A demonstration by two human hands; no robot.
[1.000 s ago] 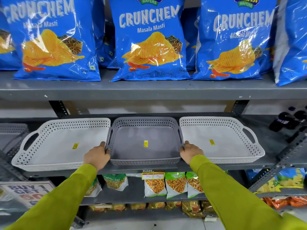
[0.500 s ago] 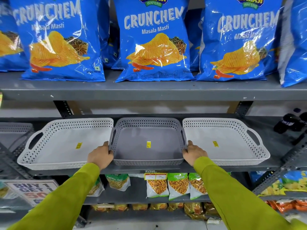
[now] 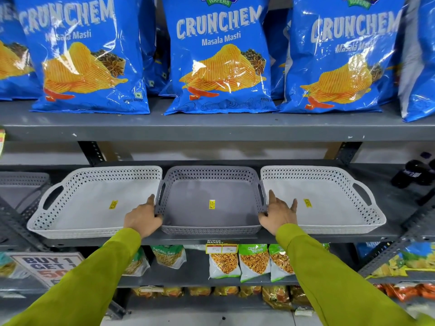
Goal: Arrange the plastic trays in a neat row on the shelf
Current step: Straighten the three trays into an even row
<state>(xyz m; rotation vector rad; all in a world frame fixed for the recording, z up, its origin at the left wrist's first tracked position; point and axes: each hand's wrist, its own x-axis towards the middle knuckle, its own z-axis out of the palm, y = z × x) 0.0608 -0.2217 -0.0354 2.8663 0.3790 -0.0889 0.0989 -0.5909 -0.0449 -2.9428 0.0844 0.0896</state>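
Three perforated plastic trays stand side by side on the middle shelf [image 3: 235,240]. A white tray [image 3: 89,212] is on the left, a grey tray [image 3: 207,191] in the middle, and a second white tray [image 3: 329,212] on the right. My left hand [image 3: 142,218] is closed on the grey tray's front left corner, with one finger lying up along its side. My right hand [image 3: 279,215] rests at the grey tray's front right corner. Its thumb touches that corner and its spread fingers lie over the right white tray's edge.
Large blue chip bags [image 3: 221,60] fill the shelf above. Another grey tray [image 3: 21,184] sits at the far left of the middle shelf, and dark objects [image 3: 414,175] lie at its far right. Small snack packets [image 3: 254,262] and a sale sign [image 3: 44,267] are below.
The grey tray has slid back into line with the two white trays. My right hand's fingers have opened and spread. My left hand stays at its corner.
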